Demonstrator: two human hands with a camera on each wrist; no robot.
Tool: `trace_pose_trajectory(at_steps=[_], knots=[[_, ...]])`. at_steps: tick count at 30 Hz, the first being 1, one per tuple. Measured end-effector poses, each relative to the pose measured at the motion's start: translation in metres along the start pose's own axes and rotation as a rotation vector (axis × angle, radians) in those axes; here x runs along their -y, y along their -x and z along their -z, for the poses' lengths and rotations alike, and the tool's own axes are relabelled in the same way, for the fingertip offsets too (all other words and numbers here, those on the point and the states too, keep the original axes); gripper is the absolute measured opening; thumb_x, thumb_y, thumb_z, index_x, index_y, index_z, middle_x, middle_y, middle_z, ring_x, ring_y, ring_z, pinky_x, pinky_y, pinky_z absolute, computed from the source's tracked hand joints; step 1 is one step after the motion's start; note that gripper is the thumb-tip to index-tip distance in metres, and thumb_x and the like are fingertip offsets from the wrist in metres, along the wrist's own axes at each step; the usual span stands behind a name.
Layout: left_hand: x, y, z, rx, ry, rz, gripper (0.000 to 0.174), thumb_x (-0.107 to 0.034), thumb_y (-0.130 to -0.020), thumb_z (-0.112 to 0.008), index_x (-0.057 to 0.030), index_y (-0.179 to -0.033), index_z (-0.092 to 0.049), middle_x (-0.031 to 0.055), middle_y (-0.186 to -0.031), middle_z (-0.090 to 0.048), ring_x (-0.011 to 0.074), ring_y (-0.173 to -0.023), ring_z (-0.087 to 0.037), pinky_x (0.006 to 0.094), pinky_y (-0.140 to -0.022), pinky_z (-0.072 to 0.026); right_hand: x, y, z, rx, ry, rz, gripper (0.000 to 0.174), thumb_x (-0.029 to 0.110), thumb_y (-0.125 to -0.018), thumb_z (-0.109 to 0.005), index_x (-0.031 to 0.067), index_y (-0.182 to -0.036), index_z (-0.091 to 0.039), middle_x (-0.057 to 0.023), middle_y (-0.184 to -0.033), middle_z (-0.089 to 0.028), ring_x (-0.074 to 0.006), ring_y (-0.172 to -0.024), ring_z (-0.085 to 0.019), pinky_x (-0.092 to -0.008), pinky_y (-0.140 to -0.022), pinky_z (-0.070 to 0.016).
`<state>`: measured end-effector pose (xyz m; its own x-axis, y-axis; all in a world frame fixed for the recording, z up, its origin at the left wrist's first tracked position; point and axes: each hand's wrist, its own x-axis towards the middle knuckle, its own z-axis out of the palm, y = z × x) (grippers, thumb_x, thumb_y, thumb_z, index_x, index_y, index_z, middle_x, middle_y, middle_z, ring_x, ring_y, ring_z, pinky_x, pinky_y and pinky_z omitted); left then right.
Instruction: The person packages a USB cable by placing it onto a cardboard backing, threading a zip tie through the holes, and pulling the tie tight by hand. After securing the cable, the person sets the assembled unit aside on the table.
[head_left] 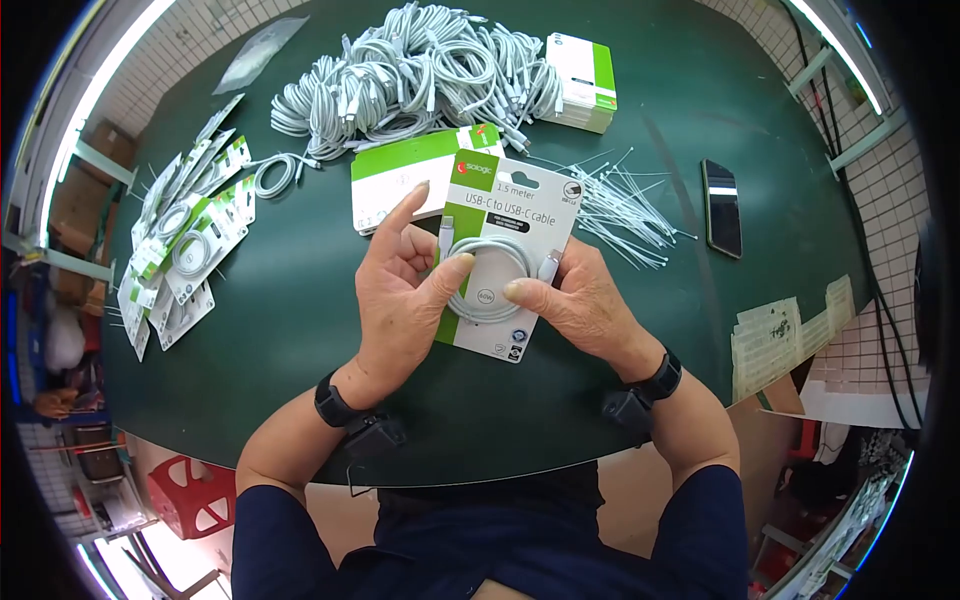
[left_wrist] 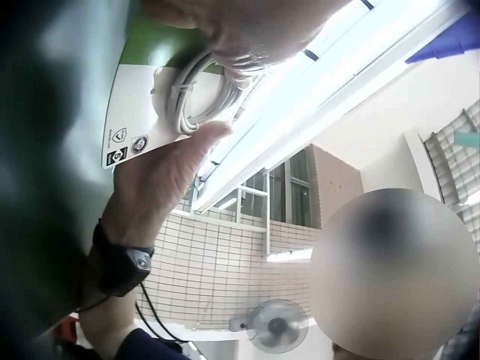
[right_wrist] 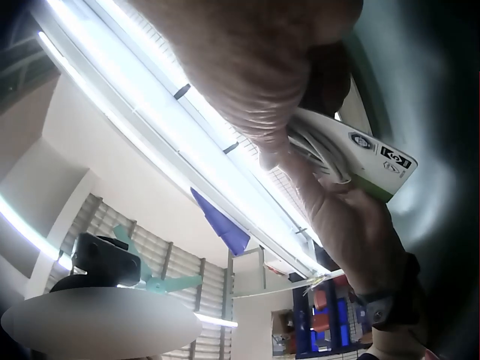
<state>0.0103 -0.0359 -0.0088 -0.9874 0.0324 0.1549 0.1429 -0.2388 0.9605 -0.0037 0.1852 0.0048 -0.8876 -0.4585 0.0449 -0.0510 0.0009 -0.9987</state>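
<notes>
A white and green cable card, printed "USB-C to USB-C cable", is held up in front of the body. A coiled white USB-C cable lies against its face, one plug at the left edge and the other at the right. My left hand holds the left side, thumb on the coil, index finger pointing up. With its thumb on the front, my right hand grips the right edge; its other fingers are hidden behind. The card's printed lower corner shows in the left wrist view.
A big heap of coiled cables lies at the back, beside a stack of cards. More cards lie behind the held one. Packed cable cards pile up at left. White zip ties and a phone lie at right.
</notes>
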Motion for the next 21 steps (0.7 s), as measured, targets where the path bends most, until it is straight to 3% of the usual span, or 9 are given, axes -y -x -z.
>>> trace_pose_trajectory(at_steps=[3, 7, 12, 15, 21], knots=[[0.006, 0.000, -0.007, 0.051, -0.229, -0.280, 0.042, -0.005, -0.099, -0.075, -0.0014, -0.140, -0.065, 0.0045, -0.105, -0.067, 0.0116, -0.097, -0.064, 0.0274, -0.090, -0.0541, 0.001, -0.001, 0.002, 0.010, 0.005, -0.030, 0.052, 0.038, -0.104, -0.071, -0.0034, -0.134, -0.061, -0.0091, -0.118, -0.073, -0.0126, -0.105, -0.068, -0.0303, -0.088, -0.0579], [0.006, 0.002, -0.007, 0.072, -0.310, -0.151, 0.029, -0.006, -0.101, -0.073, -0.0033, -0.129, -0.073, 0.0060, -0.113, -0.070, 0.0135, -0.103, -0.066, 0.0282, -0.093, -0.0539, 0.000, 0.001, -0.001, -0.017, -0.018, -0.038, 0.052, 0.037, -0.105, -0.070, -0.0036, -0.135, -0.059, -0.0101, -0.118, -0.073, -0.0137, -0.105, -0.069, -0.0309, -0.088, -0.0583], [0.011, 0.003, -0.011, 0.103, -0.244, -0.167, 0.026, -0.007, -0.101, -0.073, -0.0048, -0.127, -0.075, 0.0098, -0.121, -0.072, 0.0151, -0.110, -0.067, 0.0285, -0.097, -0.0535, 0.000, -0.004, -0.010, -0.079, -0.139, -0.002, 0.053, 0.036, -0.106, -0.069, -0.0048, -0.137, -0.056, -0.0116, -0.120, -0.072, -0.0150, -0.105, -0.069, -0.0318, -0.090, -0.0583], [0.012, -0.001, -0.006, 0.154, -0.229, -0.051, 0.026, -0.008, -0.102, -0.071, -0.0059, -0.128, -0.075, 0.0113, -0.130, -0.071, 0.0171, -0.115, -0.067, 0.0294, -0.099, -0.0533, -0.007, -0.004, -0.013, -0.090, -0.033, 0.049, 0.052, 0.034, -0.106, -0.068, -0.0049, -0.138, -0.054, -0.0125, -0.121, -0.072, -0.0152, -0.107, -0.069, -0.0319, -0.091, -0.0581], [0.011, -0.004, -0.012, 0.141, -0.215, -0.142, 0.026, -0.008, -0.103, -0.070, -0.0077, -0.128, -0.076, 0.0112, -0.128, -0.071, 0.0176, -0.113, -0.068, 0.0301, -0.097, -0.0546, -0.002, -0.002, -0.008, -0.039, 0.012, 0.012, 0.045, 0.026, -0.108, -0.064, -0.0033, -0.140, -0.053, -0.0148, -0.124, -0.071, -0.0187, -0.106, -0.070, -0.0334, -0.092, -0.0577]])
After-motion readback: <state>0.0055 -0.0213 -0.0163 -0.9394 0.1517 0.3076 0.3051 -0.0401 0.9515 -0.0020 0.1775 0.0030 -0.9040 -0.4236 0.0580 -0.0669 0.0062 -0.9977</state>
